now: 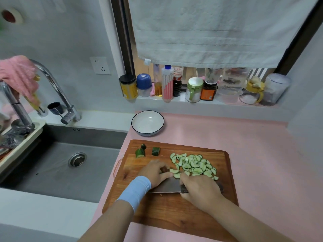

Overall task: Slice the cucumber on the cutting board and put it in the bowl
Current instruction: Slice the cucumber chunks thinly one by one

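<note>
Pink surface [244, 145] beside a steel sink [70, 165], with cucumber on a wooden cutting board [174, 210].
Behind the board a white, dark-rimmed bowl [147, 123] stands empty. On the windowsill [201, 103], under a hanging towel [218, 32], are a yellow-labelled jar [128, 88], a pink-striped bottle [167, 82], a dark sauce bottle [177, 81] and a yellow-handled jar [250, 96] with white grains in it. Cucumber slices [194, 165] lie heaped on the board, with two end pieces [147, 151] at its far left corner. The left hand [154, 172] curls its fingers over a small dark cucumber stub [164, 169], blurred. The right hand [201, 189] wraps its fingers round the knife [167, 186], whose blade meets the board beside the stub.
</note>
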Available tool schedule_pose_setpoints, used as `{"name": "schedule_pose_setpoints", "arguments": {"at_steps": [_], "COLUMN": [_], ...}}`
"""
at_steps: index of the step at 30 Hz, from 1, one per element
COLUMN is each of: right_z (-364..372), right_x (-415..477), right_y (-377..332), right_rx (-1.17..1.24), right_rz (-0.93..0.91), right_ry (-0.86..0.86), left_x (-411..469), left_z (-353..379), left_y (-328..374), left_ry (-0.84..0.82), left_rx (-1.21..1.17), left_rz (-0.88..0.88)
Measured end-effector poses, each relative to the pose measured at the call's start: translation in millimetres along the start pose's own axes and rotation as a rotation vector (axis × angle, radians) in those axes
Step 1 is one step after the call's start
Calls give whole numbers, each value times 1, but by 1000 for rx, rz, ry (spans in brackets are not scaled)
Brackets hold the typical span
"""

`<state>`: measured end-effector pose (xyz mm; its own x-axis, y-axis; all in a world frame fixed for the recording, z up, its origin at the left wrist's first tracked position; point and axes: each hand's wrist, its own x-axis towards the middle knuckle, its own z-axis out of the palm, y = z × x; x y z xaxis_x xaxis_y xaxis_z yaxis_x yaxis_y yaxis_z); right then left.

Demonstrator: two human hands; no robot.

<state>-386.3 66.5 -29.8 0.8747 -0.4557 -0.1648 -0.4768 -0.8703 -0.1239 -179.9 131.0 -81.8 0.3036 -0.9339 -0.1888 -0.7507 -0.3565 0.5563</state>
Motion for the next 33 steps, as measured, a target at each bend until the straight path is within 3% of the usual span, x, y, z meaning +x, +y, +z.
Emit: {"name": "schedule_pose_setpoints", "arguments": {"at_steps": [3, 7, 11, 13, 16, 21, 23, 25, 28, 33], "right_z": [4, 10, 10, 9, 6, 1, 0, -1, -4, -7], "right_x": [-2, -1, -3, -3, -1, 1, 1, 2, 3, 7], "right_y": [2, 5, 10, 11, 9, 7, 9, 11, 9, 2], "right_rx": [2, -9, -15, -12, -28, -19, -21, -15, 4, -35], "right_rz": [-32, -69, -84, -106, -116, -112, -92, -79, -59, -99], "right_ry": [21, 47, 64, 64, 54, 18, 15, 12, 6, -32], "left_x": [6, 4, 12, 12, 14, 18, 7, -8, -21, -3], "left_z": [2, 8, 8, 7, 11, -1, -12, -19, -17, -14], "left_y": [4, 20, 19, 24, 38, 22, 11, 1, -5, 6], "left_ry": [23, -67, 70, 40, -13, 132, 191, 125, -46, 19], "left_rx": [-1, -45, -9, -94, -42, 10, -131, -290, -193, -54], "left_rz": [-44, 45, -27, -8, 49, -75, -119, -116, -149, -199]}}
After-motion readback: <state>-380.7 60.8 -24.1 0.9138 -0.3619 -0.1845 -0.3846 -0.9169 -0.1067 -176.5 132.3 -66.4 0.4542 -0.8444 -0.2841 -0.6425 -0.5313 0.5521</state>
